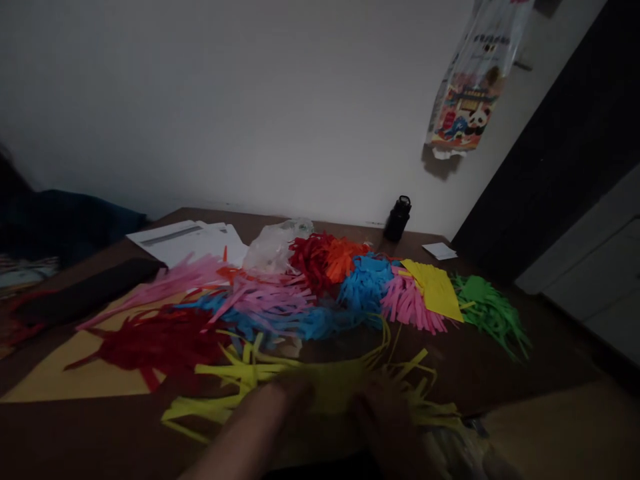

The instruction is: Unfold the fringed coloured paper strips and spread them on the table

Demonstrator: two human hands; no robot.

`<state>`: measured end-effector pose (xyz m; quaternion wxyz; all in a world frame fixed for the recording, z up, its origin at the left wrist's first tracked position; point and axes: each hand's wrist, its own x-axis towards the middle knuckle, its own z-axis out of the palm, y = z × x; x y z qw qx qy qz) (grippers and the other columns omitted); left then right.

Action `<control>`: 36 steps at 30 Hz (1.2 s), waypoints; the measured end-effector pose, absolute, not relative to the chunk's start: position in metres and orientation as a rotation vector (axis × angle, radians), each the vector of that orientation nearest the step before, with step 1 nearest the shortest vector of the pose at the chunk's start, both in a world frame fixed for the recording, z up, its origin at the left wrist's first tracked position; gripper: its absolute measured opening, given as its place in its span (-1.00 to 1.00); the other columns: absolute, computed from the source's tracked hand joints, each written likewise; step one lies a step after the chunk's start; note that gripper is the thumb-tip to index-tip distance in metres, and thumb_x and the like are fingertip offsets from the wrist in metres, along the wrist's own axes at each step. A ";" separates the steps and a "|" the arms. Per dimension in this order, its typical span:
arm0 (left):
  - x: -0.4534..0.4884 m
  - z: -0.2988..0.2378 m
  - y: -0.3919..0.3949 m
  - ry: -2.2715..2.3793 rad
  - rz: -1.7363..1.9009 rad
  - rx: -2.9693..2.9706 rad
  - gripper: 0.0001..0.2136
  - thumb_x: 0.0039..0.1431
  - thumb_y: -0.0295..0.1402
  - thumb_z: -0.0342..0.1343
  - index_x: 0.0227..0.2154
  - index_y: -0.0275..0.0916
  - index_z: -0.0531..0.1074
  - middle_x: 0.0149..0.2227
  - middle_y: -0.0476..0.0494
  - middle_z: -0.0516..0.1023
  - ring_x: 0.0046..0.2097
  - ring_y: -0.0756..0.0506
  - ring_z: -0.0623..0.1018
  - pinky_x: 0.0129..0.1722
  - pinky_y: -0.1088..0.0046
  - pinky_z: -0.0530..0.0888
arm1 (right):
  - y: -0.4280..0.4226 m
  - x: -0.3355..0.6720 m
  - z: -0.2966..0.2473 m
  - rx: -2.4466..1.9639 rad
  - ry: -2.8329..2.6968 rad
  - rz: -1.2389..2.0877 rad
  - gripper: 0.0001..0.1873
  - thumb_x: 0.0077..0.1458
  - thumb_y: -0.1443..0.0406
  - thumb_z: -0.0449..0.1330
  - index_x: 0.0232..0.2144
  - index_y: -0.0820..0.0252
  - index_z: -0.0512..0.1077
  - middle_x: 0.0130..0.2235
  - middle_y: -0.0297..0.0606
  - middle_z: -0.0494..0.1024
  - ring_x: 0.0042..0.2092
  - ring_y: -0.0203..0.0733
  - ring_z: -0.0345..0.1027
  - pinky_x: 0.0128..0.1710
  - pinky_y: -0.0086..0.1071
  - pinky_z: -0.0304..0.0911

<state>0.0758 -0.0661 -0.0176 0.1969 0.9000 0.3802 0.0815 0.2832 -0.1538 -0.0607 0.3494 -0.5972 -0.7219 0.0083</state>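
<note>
Near the table's front edge lies a pile of yellow paper strips [240, 377]. My left hand [290, 397] and my right hand [383, 410] both rest on it, close together. The picture is dark and smeared here, so the fingers do not show clearly. Whether either hand grips the strips I cannot tell. Behind the yellow pile lie more cut paper strips: dark red [155, 340], pink [260, 293], blue [365, 283], red and orange [327, 257], and green [493, 310]. A whole yellow sheet [436, 288] lies on a second bunch of pink strips [407, 307].
A brown table [500, 380] stands against a white wall. White papers [190, 241], a clear plastic bag [275, 247], a black bottle [397, 219] and a small white card [439, 251] sit at the back. A dark long case [85, 290] lies left. A printed bag [475, 80] hangs on the wall.
</note>
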 end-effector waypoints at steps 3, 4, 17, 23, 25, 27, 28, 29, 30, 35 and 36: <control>0.076 -0.012 -0.056 1.211 0.048 2.469 -0.68 0.30 -0.40 -0.19 -0.36 -0.18 0.49 -0.33 -0.16 0.65 -0.28 -0.13 0.64 -0.34 0.45 0.43 | -0.141 0.281 -0.060 -1.683 -1.824 0.061 -0.84 0.20 0.38 0.10 -0.43 0.12 0.39 -0.41 -0.32 0.54 -0.37 -0.19 0.45 -0.40 -0.39 0.23; 0.077 -0.010 -0.054 1.273 0.010 2.456 -0.69 0.30 -0.40 -0.19 -0.33 -0.20 0.49 -0.31 -0.20 0.66 -0.26 -0.16 0.65 -0.32 0.42 0.44 | -0.136 0.281 -0.060 -1.721 -1.825 0.067 -0.84 0.19 0.40 0.13 -0.44 0.11 0.38 -0.44 -0.35 0.54 -0.40 -0.20 0.45 -0.45 -0.40 0.17; 0.090 0.001 -0.047 1.405 -0.101 2.486 -0.67 0.25 -0.46 -0.12 0.00 -0.24 0.42 -0.17 -0.32 0.64 -0.17 -0.25 0.66 -0.26 0.28 0.49 | -0.129 0.270 -0.044 -1.350 -2.210 -0.353 -0.85 0.27 0.38 0.07 -0.36 0.18 0.39 -0.35 -0.25 0.48 -0.27 -0.11 0.32 -0.17 -0.17 0.16; 0.082 -0.026 -0.051 1.271 0.339 2.749 -0.71 0.19 -0.42 0.07 -0.03 -0.18 0.46 0.05 -0.27 0.52 0.06 -0.26 0.48 0.02 0.17 0.37 | -0.126 0.268 -0.053 -1.321 -2.174 -0.506 -0.69 0.30 0.45 -0.05 -0.43 0.21 0.40 -0.45 -0.27 0.44 -0.36 -0.15 0.26 -0.11 -0.16 0.14; 0.084 -0.048 -0.052 1.086 0.655 2.909 -0.72 0.14 -0.42 0.17 -0.07 -0.07 0.48 0.04 -0.16 0.52 0.09 -0.24 0.41 0.11 0.13 0.24 | -0.126 0.267 -0.052 -1.287 -2.124 -0.519 -0.61 0.34 0.44 -0.13 -0.44 0.21 0.39 -0.47 -0.27 0.43 -0.37 -0.16 0.24 -0.12 -0.17 0.14; 0.089 -0.068 -0.052 0.948 0.837 2.988 -0.88 0.14 -0.42 0.23 -0.28 -0.05 0.53 -0.18 -0.03 0.58 -0.08 -0.16 0.45 0.05 0.21 0.21 | -0.127 0.264 -0.051 -1.250 -2.111 -0.510 -0.57 0.36 0.42 -0.18 -0.44 0.22 0.39 -0.47 -0.28 0.42 -0.38 -0.17 0.24 -0.14 -0.19 0.14; 0.090 -0.075 -0.051 0.906 0.872 3.009 -0.93 0.14 -0.41 0.25 -0.39 -0.07 0.51 -0.31 0.02 0.58 -0.18 -0.12 0.45 -0.01 0.26 0.22 | -0.128 0.264 -0.051 -1.247 -2.119 -0.504 -0.58 0.37 0.40 -0.17 -0.44 0.21 0.38 -0.47 -0.29 0.42 -0.38 -0.17 0.24 -0.16 -0.20 0.14; 0.091 -0.081 -0.051 0.867 0.861 3.026 -0.90 0.13 -0.40 0.27 -0.46 -0.10 0.49 -0.40 0.05 0.55 -0.26 -0.09 0.43 -0.08 0.29 0.22 | -0.128 0.264 -0.051 -1.259 -2.134 -0.498 -0.61 0.37 0.39 -0.14 -0.43 0.21 0.39 -0.46 -0.30 0.43 -0.37 -0.17 0.25 -0.18 -0.22 0.13; 0.089 -0.085 -0.051 0.840 0.815 3.034 -0.88 0.13 -0.40 0.28 -0.48 -0.11 0.47 -0.46 0.06 0.52 -0.30 -0.08 0.41 -0.13 0.31 0.22 | -0.129 0.264 -0.053 -1.285 -2.156 -0.487 -0.66 0.36 0.39 -0.08 -0.42 0.20 0.39 -0.44 -0.30 0.43 -0.35 -0.17 0.26 -0.19 -0.23 0.13; 0.067 -0.083 -0.050 0.992 0.605 2.942 -0.88 0.23 -0.48 0.14 -0.30 -0.09 0.51 -0.27 0.02 0.59 -0.18 -0.10 0.47 -0.12 0.30 0.20 | -0.128 0.280 -0.068 -1.392 -2.192 -0.488 -0.85 0.22 0.43 0.13 -0.41 0.19 0.38 -0.39 -0.30 0.45 -0.30 -0.15 0.29 -0.18 -0.23 0.12; 0.063 -0.080 -0.050 1.067 0.560 2.904 -0.84 0.24 -0.51 0.10 -0.28 -0.10 0.52 -0.24 -0.01 0.60 -0.16 -0.12 0.48 -0.12 0.28 0.20 | -0.127 0.283 -0.071 -1.442 -2.199 -0.503 -0.86 0.19 0.45 0.14 -0.41 0.19 0.37 -0.38 -0.29 0.46 -0.29 -0.13 0.29 -0.19 -0.21 0.12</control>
